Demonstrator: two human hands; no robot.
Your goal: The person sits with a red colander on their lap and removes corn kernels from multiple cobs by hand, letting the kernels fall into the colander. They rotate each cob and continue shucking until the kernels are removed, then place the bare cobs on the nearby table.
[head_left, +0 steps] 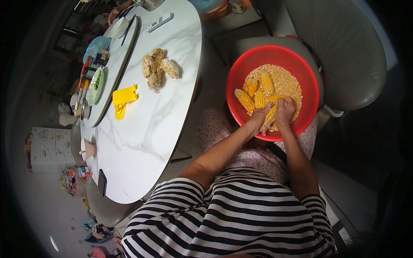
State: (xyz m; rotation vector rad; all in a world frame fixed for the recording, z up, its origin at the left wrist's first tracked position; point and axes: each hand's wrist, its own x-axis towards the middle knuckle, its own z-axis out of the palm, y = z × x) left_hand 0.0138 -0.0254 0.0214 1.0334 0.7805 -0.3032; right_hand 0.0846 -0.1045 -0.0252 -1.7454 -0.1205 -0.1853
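A red plastic basket (237, 111) rests at my lap and on the chair seat before me. Loose corn kernels (288, 79) cover its bottom, and several dried corn cobs (266, 82) lie on them towards the left side. Near the basket's close rim, my left hand (258, 119) grips a corn cob (269, 120) that still bears yellow kernels. My right hand (285, 111) is curled against the same cob from the right, its fingers bent and partly hidden. Another cob (277, 97) lies just beyond my right knuckles.
To my left stands a white marble-patterned table (145, 142) holding stripped cobs (155, 69), a yellow plastic tool (124, 98), a remote control (159, 22) and a phone (102, 182). A raised round tray (129, 61) carries dishes. A grey chair (342, 54) stands beyond the basket.
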